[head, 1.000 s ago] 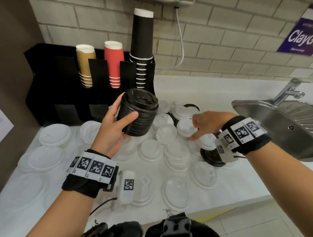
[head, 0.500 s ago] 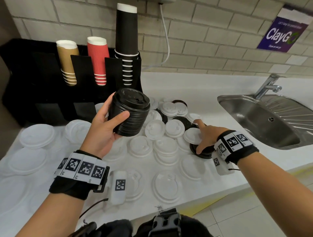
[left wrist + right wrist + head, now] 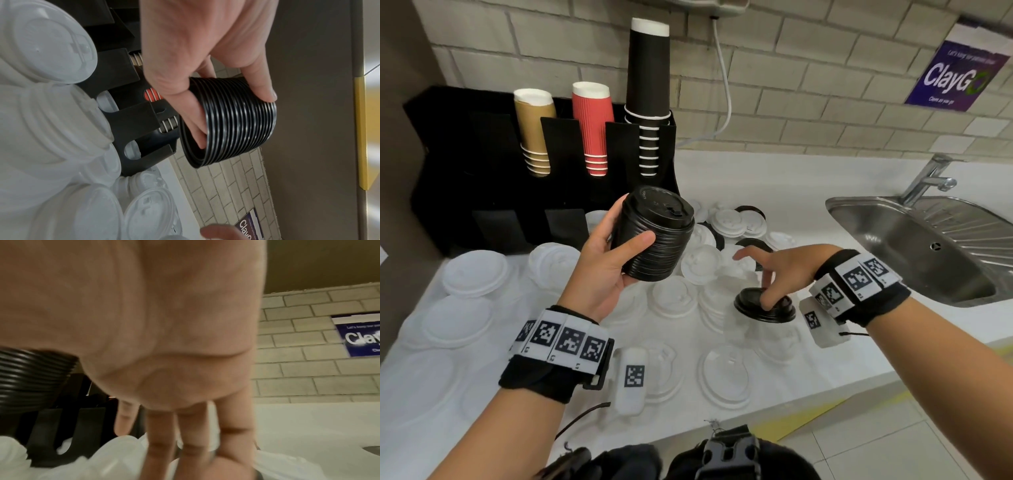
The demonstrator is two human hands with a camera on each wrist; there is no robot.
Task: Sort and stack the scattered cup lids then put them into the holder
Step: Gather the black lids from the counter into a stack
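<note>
One black lid (image 3: 764, 305) pinched in right-hand fingers (image 3: 766, 297), right of the stack.
Left hand (image 3: 602, 267) grips the upright black lid stack (image 3: 654, 236) above the counter (image 3: 774, 178).

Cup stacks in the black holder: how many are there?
3, side by side along the top of the holder: gold cups farthest from the sink, red cups in the middle, tall black cups nearest the sink.

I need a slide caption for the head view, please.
Left hand holds a stack of black plastic cup lids while the right hand pinches a single black lid among scattered white lids.
</note>
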